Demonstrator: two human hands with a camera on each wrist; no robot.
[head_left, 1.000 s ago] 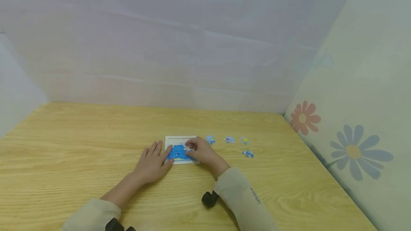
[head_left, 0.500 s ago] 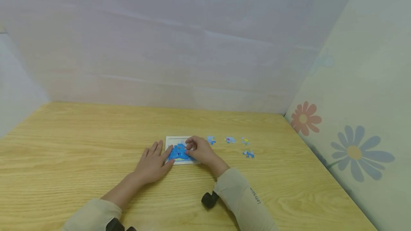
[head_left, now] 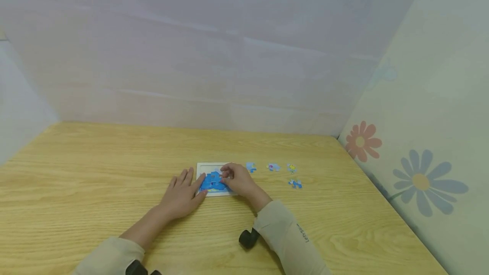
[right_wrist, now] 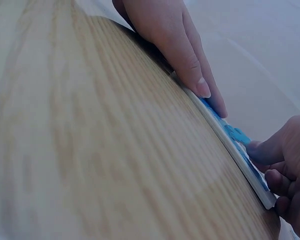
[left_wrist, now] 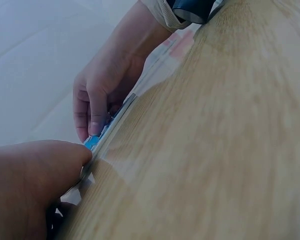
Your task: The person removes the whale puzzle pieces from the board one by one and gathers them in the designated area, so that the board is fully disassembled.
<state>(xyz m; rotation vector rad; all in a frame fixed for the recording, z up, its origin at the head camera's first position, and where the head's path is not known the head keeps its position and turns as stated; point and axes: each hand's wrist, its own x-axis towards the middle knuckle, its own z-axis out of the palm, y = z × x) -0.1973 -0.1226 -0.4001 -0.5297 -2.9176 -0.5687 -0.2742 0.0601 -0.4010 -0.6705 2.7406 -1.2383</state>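
Note:
A small white-framed puzzle tray (head_left: 204, 166) with a blue picture (head_left: 212, 182) lies on the wooden table. My left hand (head_left: 182, 194) lies flat beside it, its straight fingers touching the tray's left edge (right_wrist: 240, 156). My right hand (head_left: 236, 179) is curled over the tray's right part. Its fingertips (left_wrist: 94, 127) pinch and press a blue puzzle piece (left_wrist: 91, 143) lying in the tray. In the right wrist view the left hand (right_wrist: 166, 36) and the right hand (right_wrist: 286, 165) meet over the tray's blue surface (right_wrist: 235, 134).
Several loose puzzle pieces lie to the right of the tray: one close by (head_left: 251, 166), two further right (head_left: 273, 166) (head_left: 292, 167), one nearer me (head_left: 295, 183). The walls stand at the back and right. A black wrist mount (head_left: 248, 238) hangs under the right sleeve.
The right hand's fingers have shifted slightly over the puzzle, and the pale piece seen at its fingertips a second ago no longer shows. The left hand has stayed put.

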